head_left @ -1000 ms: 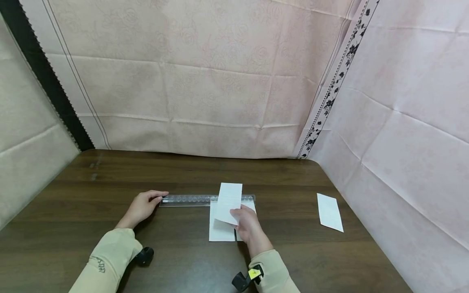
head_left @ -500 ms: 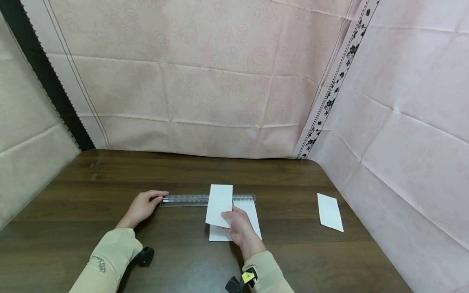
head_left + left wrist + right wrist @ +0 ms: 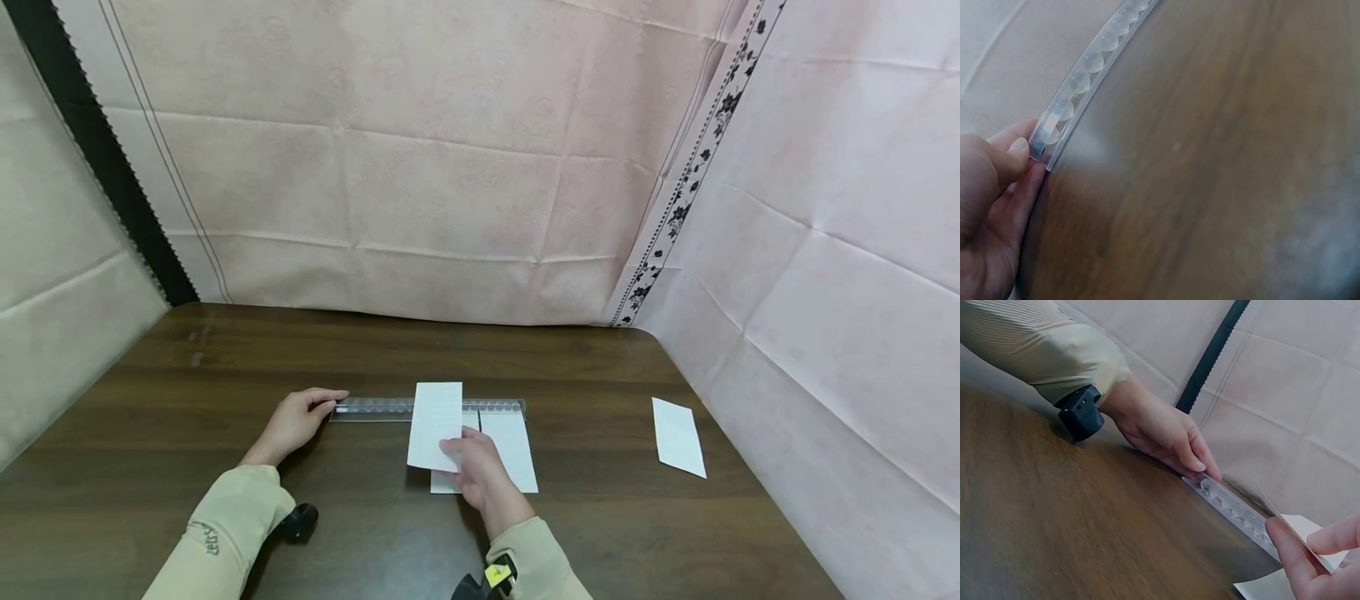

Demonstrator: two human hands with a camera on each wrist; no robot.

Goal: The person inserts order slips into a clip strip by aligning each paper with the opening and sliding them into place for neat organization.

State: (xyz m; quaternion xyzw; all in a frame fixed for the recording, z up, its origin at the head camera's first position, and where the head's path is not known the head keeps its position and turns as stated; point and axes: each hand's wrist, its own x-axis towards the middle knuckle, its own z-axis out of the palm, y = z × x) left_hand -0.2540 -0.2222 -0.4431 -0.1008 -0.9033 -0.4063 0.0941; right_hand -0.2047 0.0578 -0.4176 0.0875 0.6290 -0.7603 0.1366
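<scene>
My left hand (image 3: 296, 423) pinches the left end of a long clear plastic ruler (image 3: 375, 409), which has a row of rounded shapes along it. In the left wrist view the thumb presses on top of the ruler (image 3: 1091, 62) with fingers behind. My right hand (image 3: 480, 471) pinches a white slip of paper (image 3: 435, 421) by its lower right corner, above the table. Under it, side by side with a thin dark gap, lie two white slips, the right one (image 3: 512, 454) mostly showing and the left one (image 3: 444, 483) mostly covered. Their top edges meet the ruler.
Another white slip (image 3: 678, 437) lies alone on the right of the dark wooden table (image 3: 360, 533). Pale cloth hangs (image 3: 450, 183) close the table in at the back and both sides. Each wrist wears a black camera (image 3: 300, 523).
My right hand has moved left with the white slip, uncovering more of the right slip and the gap between the two on the table. My left hand stays on the ruler's end.
</scene>
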